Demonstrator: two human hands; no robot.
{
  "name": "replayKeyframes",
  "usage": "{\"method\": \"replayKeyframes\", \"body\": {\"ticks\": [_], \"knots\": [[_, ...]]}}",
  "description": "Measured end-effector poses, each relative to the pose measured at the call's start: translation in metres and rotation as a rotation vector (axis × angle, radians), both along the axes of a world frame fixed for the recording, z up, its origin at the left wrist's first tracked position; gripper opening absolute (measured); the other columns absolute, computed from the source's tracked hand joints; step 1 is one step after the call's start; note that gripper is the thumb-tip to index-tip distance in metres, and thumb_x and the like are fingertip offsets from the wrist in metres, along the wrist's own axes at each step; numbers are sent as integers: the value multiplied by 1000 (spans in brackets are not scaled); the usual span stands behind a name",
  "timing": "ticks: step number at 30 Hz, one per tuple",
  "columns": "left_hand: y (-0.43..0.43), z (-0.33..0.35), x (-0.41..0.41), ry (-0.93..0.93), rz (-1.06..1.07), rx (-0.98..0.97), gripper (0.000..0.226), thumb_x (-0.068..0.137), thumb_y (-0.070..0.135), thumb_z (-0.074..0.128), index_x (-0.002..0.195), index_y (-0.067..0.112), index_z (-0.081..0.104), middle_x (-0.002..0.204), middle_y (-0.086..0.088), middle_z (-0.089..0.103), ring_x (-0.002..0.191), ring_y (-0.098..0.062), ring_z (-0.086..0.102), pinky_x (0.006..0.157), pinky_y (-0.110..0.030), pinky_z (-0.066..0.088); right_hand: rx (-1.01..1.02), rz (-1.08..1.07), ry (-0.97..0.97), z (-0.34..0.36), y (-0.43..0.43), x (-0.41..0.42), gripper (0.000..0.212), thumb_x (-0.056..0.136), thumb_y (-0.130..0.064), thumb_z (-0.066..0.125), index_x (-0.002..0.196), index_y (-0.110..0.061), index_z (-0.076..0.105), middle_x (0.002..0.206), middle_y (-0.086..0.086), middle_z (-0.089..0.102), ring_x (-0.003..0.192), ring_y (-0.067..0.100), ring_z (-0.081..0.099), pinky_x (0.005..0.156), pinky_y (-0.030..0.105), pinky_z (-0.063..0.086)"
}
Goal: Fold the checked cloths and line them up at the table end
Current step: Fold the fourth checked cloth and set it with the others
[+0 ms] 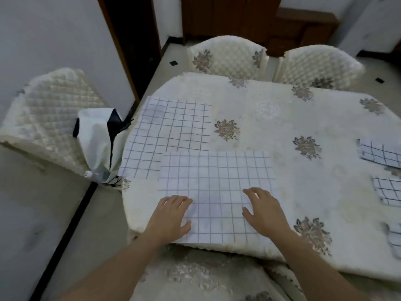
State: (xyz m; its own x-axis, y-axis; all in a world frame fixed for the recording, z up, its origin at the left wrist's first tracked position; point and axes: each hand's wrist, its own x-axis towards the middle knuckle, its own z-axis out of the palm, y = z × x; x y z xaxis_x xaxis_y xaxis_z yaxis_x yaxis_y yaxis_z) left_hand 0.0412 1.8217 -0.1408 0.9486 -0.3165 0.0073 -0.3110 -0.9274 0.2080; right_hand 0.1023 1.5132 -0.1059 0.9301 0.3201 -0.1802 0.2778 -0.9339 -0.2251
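Observation:
A white checked cloth (217,183) lies spread flat at the table's near edge. My left hand (171,216) rests flat on its near left part, fingers straight. My right hand (264,211) lies on its near right part with fingers spread. A second, larger pile of checked cloth (171,129) lies flat behind it at the left end of the table, partly under the near one. Three folded checked cloths sit along the right edge: one at the far position (379,154), one in the middle (388,191), one nearest (395,237), each cut off by the frame.
The table (282,118) wears a cream quilted cover with flower patches. Padded chairs stand at the far side (227,55), (319,66) and at the left (47,118), where a white and dark garment (102,140) hangs.

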Motion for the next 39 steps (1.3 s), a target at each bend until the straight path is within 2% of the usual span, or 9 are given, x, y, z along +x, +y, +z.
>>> {"method": "replayKeyframes", "body": {"ticks": [5, 8, 11, 16, 22, 26, 29, 32, 39], "knots": [[-15, -45, -20, 134, -191, 108, 89, 78, 73, 48, 149, 20, 42, 156, -1, 39, 141, -21, 40, 115, -44, 27, -86, 57, 164, -47, -32, -33, 87, 80, -75, 31, 155, -31, 26, 164, -3, 15, 152, 23, 13, 119, 49, 25], [-23, -59, -21, 152, -194, 132, 89, 82, 72, 45, 153, 19, 34, 161, -1, 30, 146, -20, 32, 116, -45, 22, -132, 78, 231, -64, -34, -44, 102, 70, -86, 20, 156, -38, -4, 163, -9, -17, 151, 18, -15, 124, 46, 3], [-17, -63, -22, 129, -183, 125, 86, 84, 63, 58, 154, 19, 34, 162, 0, 28, 147, -19, 30, 116, -44, 20, -173, 68, 213, -77, -26, -53, 105, 71, -91, 22, 154, -39, -16, 159, -9, -29, 149, 18, -24, 123, 48, -2], [-7, -62, -26, 130, -248, 103, 69, 91, 51, 50, 152, 22, 35, 161, 1, 29, 147, -18, 30, 117, -42, 25, -207, 64, 208, -82, -23, -71, 104, 74, -86, 34, 155, -40, -11, 162, -7, -22, 151, 22, -19, 124, 50, 2], [14, -60, -25, 179, -342, 16, 50, 106, 44, 18, 149, 35, 39, 158, 10, 35, 146, -14, 32, 117, -39, 24, -114, 23, 128, -81, -25, -84, 79, 85, -74, 31, 151, -32, 32, 159, 0, 32, 147, 27, 30, 114, 53, 33], [30, -57, -24, 178, -346, -36, 46, 103, 34, 36, 149, 36, 38, 156, 11, 38, 144, -13, 36, 115, -41, 32, -62, 74, 70, -81, -37, -86, 58, 97, -52, 30, 151, -33, 33, 159, -3, 32, 146, 26, 32, 115, 50, 33], [43, -52, -26, 166, -329, -94, 51, 107, 45, 17, 142, 31, 51, 149, 9, 48, 137, -15, 47, 108, -43, 41, -26, 99, 60, -87, -51, -92, 51, 98, -38, 34, 149, -34, 40, 156, -3, 37, 145, 25, 35, 113, 47, 35], [50, -46, -28, 156, -302, -204, 57, 107, 47, 19, 133, 21, 63, 140, 2, 59, 129, -21, 56, 101, -41, 49, -9, 87, 40, -87, -59, -95, 49, 98, -37, 35, 147, -35, 42, 154, -3, 41, 143, 26, 39, 110, 49, 40], [66, -38, -37, 316, -182, -269, 72, 101, 64, 14, 134, 22, 63, 141, 6, 57, 137, -14, 46, 113, -24, 32, 30, 63, 54, -84, -54, -113, 48, 100, -37, 30, 143, -35, 50, 153, -6, 42, 141, 25, 41, 103, 49, 46]]}}
